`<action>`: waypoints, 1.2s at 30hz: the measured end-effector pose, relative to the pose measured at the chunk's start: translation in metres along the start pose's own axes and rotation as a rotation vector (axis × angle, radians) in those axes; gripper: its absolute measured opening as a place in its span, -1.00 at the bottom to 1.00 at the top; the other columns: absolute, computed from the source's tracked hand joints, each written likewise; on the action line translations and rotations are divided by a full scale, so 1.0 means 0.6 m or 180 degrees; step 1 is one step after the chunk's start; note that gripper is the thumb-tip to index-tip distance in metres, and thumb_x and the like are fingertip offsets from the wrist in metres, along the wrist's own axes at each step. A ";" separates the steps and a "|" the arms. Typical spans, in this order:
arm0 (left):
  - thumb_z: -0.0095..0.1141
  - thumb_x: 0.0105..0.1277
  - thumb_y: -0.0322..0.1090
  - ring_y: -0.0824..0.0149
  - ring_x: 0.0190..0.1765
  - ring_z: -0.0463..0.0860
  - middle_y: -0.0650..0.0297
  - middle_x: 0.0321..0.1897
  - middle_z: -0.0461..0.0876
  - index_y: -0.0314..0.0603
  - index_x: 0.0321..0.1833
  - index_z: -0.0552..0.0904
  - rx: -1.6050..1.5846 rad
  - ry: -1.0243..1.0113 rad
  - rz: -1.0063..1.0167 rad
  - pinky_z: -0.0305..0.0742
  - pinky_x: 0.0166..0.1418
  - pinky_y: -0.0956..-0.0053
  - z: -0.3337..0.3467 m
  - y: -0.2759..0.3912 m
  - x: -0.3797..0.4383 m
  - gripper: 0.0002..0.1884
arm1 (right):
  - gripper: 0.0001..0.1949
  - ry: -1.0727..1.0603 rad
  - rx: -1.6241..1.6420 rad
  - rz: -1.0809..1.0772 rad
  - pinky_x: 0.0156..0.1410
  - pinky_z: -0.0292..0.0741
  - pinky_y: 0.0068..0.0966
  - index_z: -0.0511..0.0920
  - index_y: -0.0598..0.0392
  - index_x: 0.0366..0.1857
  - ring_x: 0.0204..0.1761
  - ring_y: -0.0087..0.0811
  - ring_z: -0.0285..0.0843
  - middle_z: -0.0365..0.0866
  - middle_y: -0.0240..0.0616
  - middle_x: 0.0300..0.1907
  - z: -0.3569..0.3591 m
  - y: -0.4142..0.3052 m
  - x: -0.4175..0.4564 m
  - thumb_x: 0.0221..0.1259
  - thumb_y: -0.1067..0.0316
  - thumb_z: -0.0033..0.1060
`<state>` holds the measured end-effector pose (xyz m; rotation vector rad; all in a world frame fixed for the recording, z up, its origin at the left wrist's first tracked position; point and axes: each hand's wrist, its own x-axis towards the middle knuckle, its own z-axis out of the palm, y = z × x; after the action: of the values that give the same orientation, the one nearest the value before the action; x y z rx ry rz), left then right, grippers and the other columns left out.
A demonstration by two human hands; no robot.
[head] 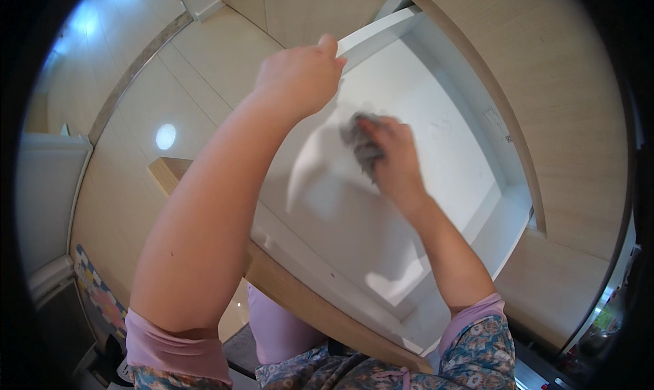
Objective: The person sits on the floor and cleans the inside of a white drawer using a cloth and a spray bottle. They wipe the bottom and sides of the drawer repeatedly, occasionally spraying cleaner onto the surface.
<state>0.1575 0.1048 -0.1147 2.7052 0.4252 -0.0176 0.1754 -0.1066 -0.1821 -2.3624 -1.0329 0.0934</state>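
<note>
A white drawer (352,221) with a wooden front (327,313) stands pulled out before me. My left hand (301,76) is closed over the drawer's far left side edge, thumb on top. Inside the drawer, my right hand (396,157) holds a crumpled grey cloth (364,142) against or just above the white bottom; motion blur hides whether it touches. Faint dark marks show on the drawer bottom and on its back wall.
Light wood cabinet panels (567,109) border the drawer on the right. Pale tiled floor (133,185) lies to the left, with a white appliance or cabinet (48,201) at the far left and a colourful patterned mat (99,288) below it.
</note>
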 end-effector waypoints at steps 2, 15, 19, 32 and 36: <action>-0.24 0.51 -0.04 -0.12 -0.19 0.62 -0.01 -0.35 0.65 -0.19 -0.11 0.36 -0.0075 -0.0083 -0.0014 0.47 -0.14 0.02 -0.002 0.003 0.000 -0.68 | -0.40 0.0516 -0.0189 -0.0109 0.25 0.35 -0.29 0.60 0.02 0.04 0.13 -0.04 0.35 0.48 -0.12 0.11 -0.031 0.046 0.028 -0.24 0.75 0.01; -0.22 0.51 -0.07 -0.11 -0.19 0.61 -0.01 -0.34 0.65 -0.20 -0.11 0.38 -0.0219 -0.0091 -0.0080 0.46 -0.13 0.02 -0.001 0.001 0.007 -0.70 | -0.73 -0.0643 -0.5028 -0.0694 0.47 0.18 -0.30 0.59 -0.15 0.03 0.44 -0.34 0.05 0.00 -0.55 0.50 -0.129 0.271 0.200 0.32 0.30 -0.04; -0.21 0.50 -0.09 -0.11 -0.19 0.61 0.01 -0.35 0.65 -0.20 -0.12 0.38 -0.0162 -0.0008 -0.0034 0.46 -0.15 0.03 -0.001 -0.003 0.006 -0.71 | -0.73 -0.0558 -0.4604 -0.0285 0.49 0.16 -0.31 0.59 -0.13 0.04 0.45 -0.36 0.02 -0.01 -0.56 0.51 -0.127 0.284 0.175 0.33 0.27 -0.05; -0.20 0.50 -0.09 -0.09 -0.21 0.60 0.05 -0.35 0.65 -0.18 -0.13 0.38 -0.0276 -0.0141 -0.0090 0.46 -0.15 0.05 -0.001 0.001 0.009 -0.72 | -0.68 -0.0977 -0.5132 -0.0060 0.55 0.05 -0.27 0.54 -0.17 0.13 0.51 -0.38 -0.08 -0.14 -0.66 0.54 -0.156 0.336 0.112 0.35 0.30 -0.08; -0.20 0.50 -0.09 -0.09 -0.18 0.60 0.06 -0.34 0.65 -0.19 -0.13 0.38 -0.0226 -0.0148 -0.0099 0.46 -0.14 0.06 0.001 -0.003 0.006 -0.72 | -0.68 -0.0856 -0.4842 0.0199 0.55 0.07 -0.25 0.54 -0.18 0.13 0.50 -0.39 -0.05 -0.15 -0.68 0.55 -0.153 0.310 0.102 0.33 0.31 -0.04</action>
<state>0.1605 0.1072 -0.1159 2.6228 0.4457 -0.0726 0.3660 -0.2087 -0.1908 -3.7891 -1.4114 -0.5717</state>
